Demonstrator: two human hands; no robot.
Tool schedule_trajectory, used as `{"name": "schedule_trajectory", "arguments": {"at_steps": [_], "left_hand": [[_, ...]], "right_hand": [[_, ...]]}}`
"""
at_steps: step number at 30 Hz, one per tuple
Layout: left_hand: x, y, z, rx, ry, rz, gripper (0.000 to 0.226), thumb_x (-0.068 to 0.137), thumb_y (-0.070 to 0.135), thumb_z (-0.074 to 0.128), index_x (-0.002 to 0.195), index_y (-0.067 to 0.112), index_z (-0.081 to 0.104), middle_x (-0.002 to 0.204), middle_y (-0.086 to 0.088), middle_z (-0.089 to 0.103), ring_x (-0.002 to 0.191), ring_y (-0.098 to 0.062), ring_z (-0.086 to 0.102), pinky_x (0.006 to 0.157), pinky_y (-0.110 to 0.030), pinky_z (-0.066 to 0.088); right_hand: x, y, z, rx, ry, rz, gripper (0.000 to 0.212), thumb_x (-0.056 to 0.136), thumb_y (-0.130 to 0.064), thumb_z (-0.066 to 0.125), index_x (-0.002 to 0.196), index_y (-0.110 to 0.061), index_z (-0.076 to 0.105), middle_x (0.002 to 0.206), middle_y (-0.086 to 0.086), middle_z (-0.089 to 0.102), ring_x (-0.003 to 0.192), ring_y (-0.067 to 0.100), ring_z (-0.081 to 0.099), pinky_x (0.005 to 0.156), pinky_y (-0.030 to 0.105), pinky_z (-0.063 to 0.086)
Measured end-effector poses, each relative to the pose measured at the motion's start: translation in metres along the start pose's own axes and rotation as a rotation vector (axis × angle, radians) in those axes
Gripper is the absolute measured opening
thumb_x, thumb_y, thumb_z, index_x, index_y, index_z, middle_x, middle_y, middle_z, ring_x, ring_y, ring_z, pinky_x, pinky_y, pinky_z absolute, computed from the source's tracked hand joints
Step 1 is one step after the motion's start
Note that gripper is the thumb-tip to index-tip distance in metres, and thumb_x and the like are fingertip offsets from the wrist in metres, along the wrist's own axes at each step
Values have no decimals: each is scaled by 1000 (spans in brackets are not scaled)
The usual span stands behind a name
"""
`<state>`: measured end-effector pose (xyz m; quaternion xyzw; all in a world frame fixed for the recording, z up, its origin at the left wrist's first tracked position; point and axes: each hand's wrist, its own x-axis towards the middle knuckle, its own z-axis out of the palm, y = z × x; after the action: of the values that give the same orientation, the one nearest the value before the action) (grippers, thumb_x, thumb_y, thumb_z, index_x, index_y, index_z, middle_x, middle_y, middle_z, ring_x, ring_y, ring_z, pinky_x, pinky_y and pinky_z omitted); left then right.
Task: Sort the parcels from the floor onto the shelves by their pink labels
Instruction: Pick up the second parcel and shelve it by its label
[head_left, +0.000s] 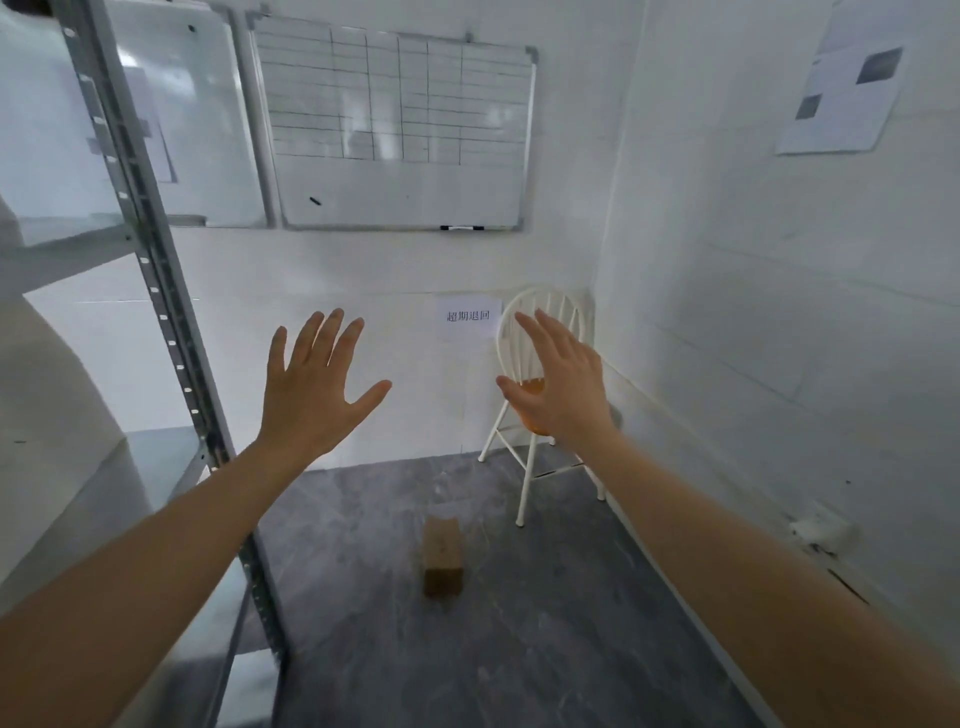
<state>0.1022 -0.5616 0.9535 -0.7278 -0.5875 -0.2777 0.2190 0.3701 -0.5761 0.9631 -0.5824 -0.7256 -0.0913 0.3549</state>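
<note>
Two bare hands are raised in front of the camera, both empty. The left hand has its fingers spread wide apart, with the back of the hand toward the camera. The right hand is also flat and unclenched, fingers side by side and the thumb out to the left.

One parcel is visible: a small brown cardboard box standing alone on the grey floor, below and between the two hands, well apart from both. No pink label can be seen on it.

At the left stands one metal shelving unit with a perforated post. On the back wall hang two whiteboards, the left whiteboard blank and the right whiteboard ruled into a grid. One paper sign with printed characters is stuck lower on this wall. One white chair with an orange seat stands in the corner, partly behind the right hand. One sheet of paper hangs on the right wall.
</note>
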Motion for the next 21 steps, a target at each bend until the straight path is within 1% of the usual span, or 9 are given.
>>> {"name": "schedule_trajectory", "arguments": {"at_steps": [3,4,9,11,14,18,21], "left_hand": [[29,-12,42,-20,-15,8,83,77,68,18,143,19,29,154,-6,26,143,-23,17,114,-47,2],[39,-15,57,-28,-17,4,82,77,67,19,143,19,30,153,-6,26,143,-23,17,114,-47,2],[99,-34,142,-29,-33,-6,78,79,65,24,139,16,37,149,-8,36,139,-27,26,112,-50,9],[123,-41,180,-38,-62,-23,79,79,65,25,139,16,38,149,-9,36,139,-27,28,112,-51,11],[162,-49,237,-59,-100,-67,82,76,68,22,141,19,34,151,-8,31,141,-26,23,112,-50,10],[200,-61,299,-79,-134,-78,79,77,65,27,139,16,38,148,-10,37,138,-29,30,111,-51,14],[226,-76,345,-96,-164,-98,79,77,65,29,139,16,38,147,-10,38,137,-29,31,110,-51,15]], "right_hand": [[35,17,35,3,-9,24,73,82,-55,50,145,-29,24,155,3,25,142,25,24,113,50,20],[47,24,48,3,-14,29,73,83,-53,52,145,-29,23,155,3,25,142,25,24,113,50,19],[114,67,114,10,-18,54,76,78,-59,42,145,-28,23,154,4,29,142,24,25,112,51,22],[142,88,141,5,-36,52,75,79,-58,44,145,-29,23,155,3,27,142,24,24,112,50,19],[188,116,180,-10,-77,26,74,80,-56,44,146,-29,22,156,3,23,143,24,22,113,48,16],[241,144,234,-16,-87,59,74,81,-56,44,145,-29,22,155,2,25,143,23,22,112,47,16],[270,162,277,-49,-127,49,74,81,-56,46,145,-28,23,156,3,24,143,23,21,113,48,15]]}}
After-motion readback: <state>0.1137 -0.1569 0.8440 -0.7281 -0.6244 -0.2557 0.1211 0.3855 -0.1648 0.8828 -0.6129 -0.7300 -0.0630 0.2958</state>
